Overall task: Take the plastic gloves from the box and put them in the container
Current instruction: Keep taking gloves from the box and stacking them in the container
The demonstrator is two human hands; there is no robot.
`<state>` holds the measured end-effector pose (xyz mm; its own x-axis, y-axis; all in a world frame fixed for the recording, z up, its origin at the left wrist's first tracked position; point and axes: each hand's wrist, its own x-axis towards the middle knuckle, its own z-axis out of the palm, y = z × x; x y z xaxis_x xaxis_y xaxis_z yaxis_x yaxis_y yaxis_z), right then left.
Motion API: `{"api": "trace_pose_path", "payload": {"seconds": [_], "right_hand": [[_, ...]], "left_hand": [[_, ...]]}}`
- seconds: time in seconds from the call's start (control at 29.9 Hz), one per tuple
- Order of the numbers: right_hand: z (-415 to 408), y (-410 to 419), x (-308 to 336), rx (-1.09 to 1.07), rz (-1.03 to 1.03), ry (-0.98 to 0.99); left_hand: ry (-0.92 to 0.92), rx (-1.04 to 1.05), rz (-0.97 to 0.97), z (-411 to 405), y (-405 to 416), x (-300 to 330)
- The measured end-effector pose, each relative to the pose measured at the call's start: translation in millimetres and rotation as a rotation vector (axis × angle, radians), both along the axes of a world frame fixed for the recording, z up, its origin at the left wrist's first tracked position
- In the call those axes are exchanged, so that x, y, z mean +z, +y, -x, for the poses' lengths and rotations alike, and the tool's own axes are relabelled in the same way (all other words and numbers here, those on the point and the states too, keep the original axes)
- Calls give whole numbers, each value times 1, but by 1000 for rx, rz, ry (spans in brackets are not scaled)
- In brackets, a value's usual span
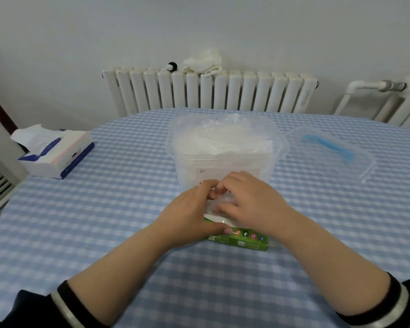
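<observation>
A green glove box lies on the table in front of me, mostly covered by my hands. My left hand grips the box's left side, thumb along its front edge. My right hand rests on top of the box, fingers curled into clear plastic gloves at its opening. Just behind stands a clear plastic container, open at the top, with a heap of translucent gloves inside.
The container's clear lid with a blue handle lies to the right. A tissue pack sits at the far left. The checked tablecloth covers a round table; a radiator stands behind it.
</observation>
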<state>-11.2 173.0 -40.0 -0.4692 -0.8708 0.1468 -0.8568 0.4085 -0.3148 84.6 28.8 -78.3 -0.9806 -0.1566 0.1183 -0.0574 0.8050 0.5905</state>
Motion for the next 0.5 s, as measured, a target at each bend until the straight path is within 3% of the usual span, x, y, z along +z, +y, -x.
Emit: {"api": "trace_pose_path", "payload": {"seconds": [0.23,0.5], "right_hand": [[-4,-6,-10,47,77,41],[7,7,-4,-60,380,-489]], "left_hand": [[-17,-10,-73,-2,-3,1],[-20,6,-73,-1,-6,0]]}}
